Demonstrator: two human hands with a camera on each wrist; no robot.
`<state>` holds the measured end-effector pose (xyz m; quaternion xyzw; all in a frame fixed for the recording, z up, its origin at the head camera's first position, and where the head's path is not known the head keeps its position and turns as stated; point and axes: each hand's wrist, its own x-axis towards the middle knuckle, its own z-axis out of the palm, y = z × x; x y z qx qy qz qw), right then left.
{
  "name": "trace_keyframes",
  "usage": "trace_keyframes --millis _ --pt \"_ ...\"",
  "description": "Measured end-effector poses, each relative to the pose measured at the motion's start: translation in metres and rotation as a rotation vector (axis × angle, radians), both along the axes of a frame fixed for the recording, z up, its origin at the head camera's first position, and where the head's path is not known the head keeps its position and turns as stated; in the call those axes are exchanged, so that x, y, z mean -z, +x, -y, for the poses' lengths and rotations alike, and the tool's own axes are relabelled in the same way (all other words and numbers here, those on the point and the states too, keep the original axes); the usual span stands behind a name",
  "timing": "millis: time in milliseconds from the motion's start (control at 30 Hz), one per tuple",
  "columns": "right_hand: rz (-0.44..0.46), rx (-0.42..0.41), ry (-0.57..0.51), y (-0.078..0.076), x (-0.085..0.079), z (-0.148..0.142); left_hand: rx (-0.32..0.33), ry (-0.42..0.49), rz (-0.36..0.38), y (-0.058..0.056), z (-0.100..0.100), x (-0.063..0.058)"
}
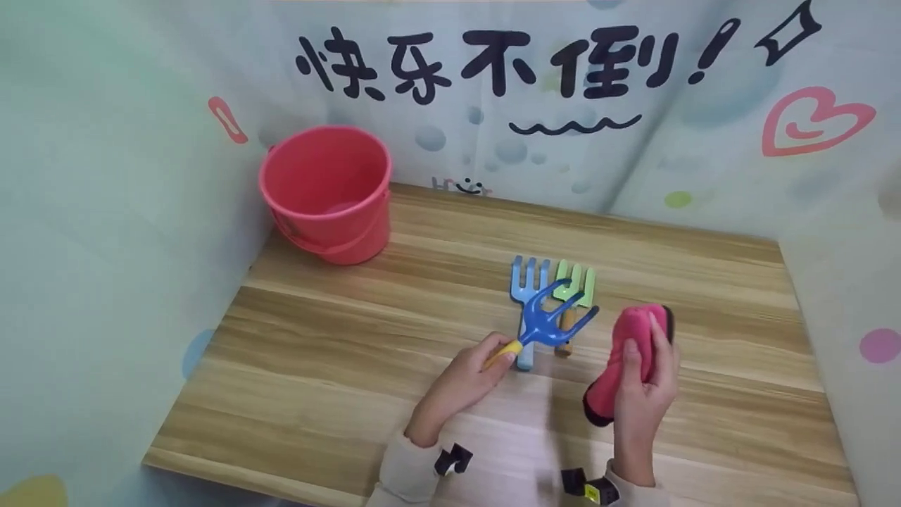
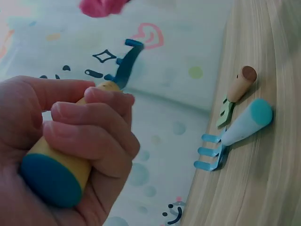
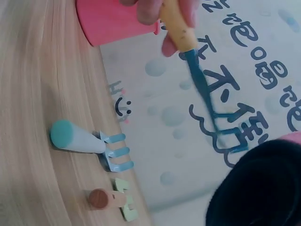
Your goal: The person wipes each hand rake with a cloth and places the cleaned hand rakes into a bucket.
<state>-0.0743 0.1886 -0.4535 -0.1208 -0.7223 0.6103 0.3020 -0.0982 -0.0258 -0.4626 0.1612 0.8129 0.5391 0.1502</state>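
Observation:
In the head view, my left hand (image 1: 461, 377) grips the yellow handle of a dark blue toy hand rake (image 1: 542, 325), its prongs raised above the table. The left wrist view shows the fingers curled around that handle (image 2: 61, 174), which has a blue end cap. My right hand (image 1: 647, 384) holds a soft pink item with black edging (image 1: 630, 345); its exact kind is unclear. Below the held rake lie a light blue rake (image 1: 524, 282) with a pale handle and a green rake (image 1: 586, 289) with a brown wooden handle.
A pink bucket (image 1: 383, 232) with its handle down stands at the table's back left corner. The wood-grain table (image 1: 317, 366) is bordered by a printed curtain (image 1: 450, 91) at the back and by sheets on both sides.

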Motion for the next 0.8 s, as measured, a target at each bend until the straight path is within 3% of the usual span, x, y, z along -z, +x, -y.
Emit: trace_keyframes --millis 133,233,400,533,800 --pt "0.259 -0.144 -0.025 -0.001 0.0 -0.001 -0.038 0.083 -0.026 0.0 -0.006 -0.001" --pt "0.374 -0.239 -0.002 0.0 -0.003 0.004 -0.061 0.119 -0.034 0.0 -0.01 -0.002" --pt "0.424 -0.384 -0.07 0.001 -0.006 0.016 -0.108 0.178 -0.05 0.001 -0.017 -0.003" --pt "0.423 -0.477 -0.138 0.002 -0.006 0.025 -0.089 0.199 -0.078 0.004 -0.022 -0.006" --pt "0.411 -0.532 -0.505 0.002 -0.006 0.031 -0.074 0.123 -0.135 0.007 -0.03 -0.006"
